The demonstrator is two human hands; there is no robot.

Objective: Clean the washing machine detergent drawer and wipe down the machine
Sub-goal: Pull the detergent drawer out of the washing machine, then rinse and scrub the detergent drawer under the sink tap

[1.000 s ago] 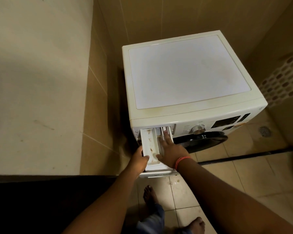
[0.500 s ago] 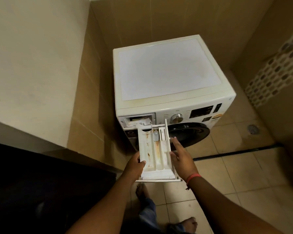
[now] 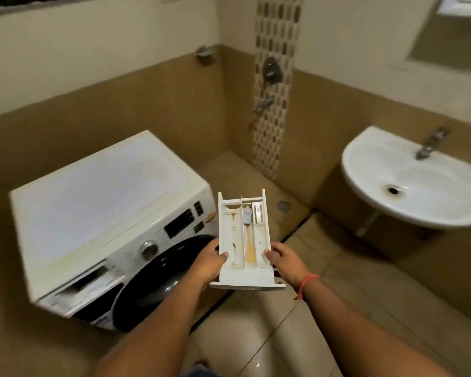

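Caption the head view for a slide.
Both hands, left and right, hold the stained detergent drawer between washing machine and sink.

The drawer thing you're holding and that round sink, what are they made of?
The white rectangular detergent drawer looks like moulded plastic: thin matte walls and dividers, with orange-brown stains. The white round wall-mounted sink is probably glazed ceramic: thick rounded rim and a soft shine. I can't be sure of either from looks alone.

White detergent drawer streaked with orange-brown stains. White washing machine with a black door. White sink. Beige floor tiles, tan lower wall, cream upper wall, and a brown-and-cream mosaic strip. Red wristband.
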